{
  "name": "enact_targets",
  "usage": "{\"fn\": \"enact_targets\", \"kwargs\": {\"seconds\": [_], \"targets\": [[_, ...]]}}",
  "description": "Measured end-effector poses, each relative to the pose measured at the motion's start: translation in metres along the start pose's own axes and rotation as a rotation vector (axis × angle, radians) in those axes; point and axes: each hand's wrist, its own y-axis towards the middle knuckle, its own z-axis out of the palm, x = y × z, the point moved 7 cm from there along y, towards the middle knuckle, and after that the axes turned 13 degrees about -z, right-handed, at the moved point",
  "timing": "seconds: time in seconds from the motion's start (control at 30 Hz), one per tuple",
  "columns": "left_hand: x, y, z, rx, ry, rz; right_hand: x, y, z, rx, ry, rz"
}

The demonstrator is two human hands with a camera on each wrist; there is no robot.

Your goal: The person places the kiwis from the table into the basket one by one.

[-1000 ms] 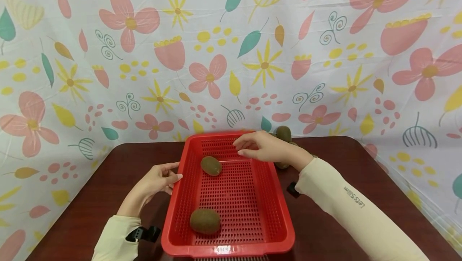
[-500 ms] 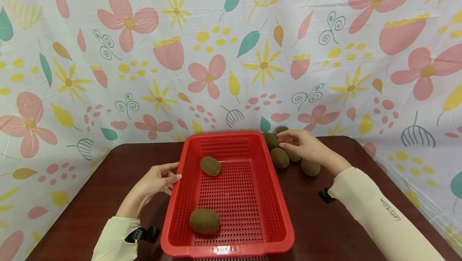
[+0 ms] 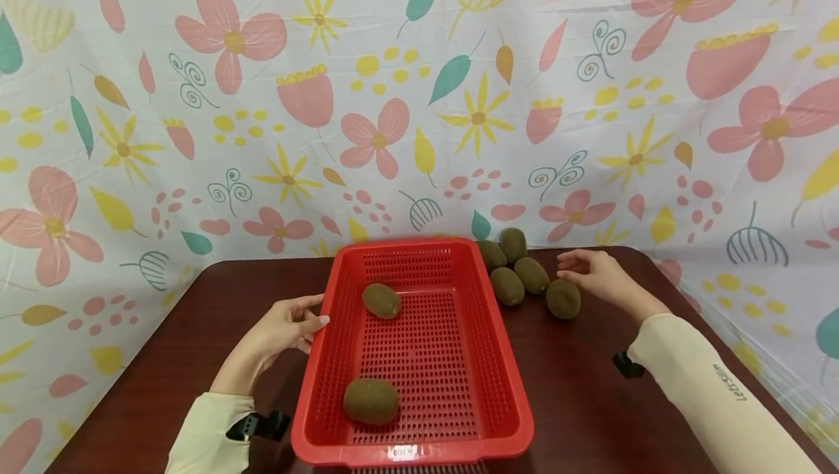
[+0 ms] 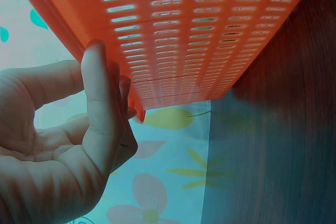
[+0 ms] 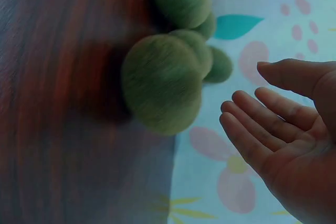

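Observation:
My left hand point(image 3: 282, 327) pinches the left rim of a red plastic basket point(image 3: 409, 452), thumb over the edge and fingers outside its slotted wall. Inside the basket lie two brown kiwis, one kiwi point(image 3: 382, 301) near the back and a larger kiwi point(image 3: 371, 401) near the front. My right hand point(image 3: 599, 275) hovers just above and behind a single kiwi point(image 3: 563, 299) on the table, its fingers relaxed and holding nothing. In the right wrist view the nearest kiwi point(image 5: 161, 84) is apart from the fingertips point(image 5: 227, 106).
Beyond the basket's right rim, several more kiwis cluster on the dark wooden table, among them a front kiwi point(image 3: 507, 286) and a back kiwi point(image 3: 513, 245). A flower-printed cloth point(image 3: 393, 59) hangs along the table's far edge. Bare tabletop point(image 3: 590, 401) lies to the right.
My right hand has moved from over the basket, past the kiwi cluster, to the rightmost kiwi, uncovering the others. The left hand and both kiwis in the basket have stayed put.

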Motion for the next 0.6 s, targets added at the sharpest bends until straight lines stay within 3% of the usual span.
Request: {"fn": "enact_targets", "kwargs": {"seconds": [0.3,0.6], "targets": [[-0.001,0.000,0.001,-0.002,0.015,0.009,-0.020,-0.007,0.008,0.015,-0.018,0.061],[-0.001,0.001,-0.001,-0.011,0.011,0.005,-0.026,-0.013,0.014,0.103,-0.046,0.115]]}}
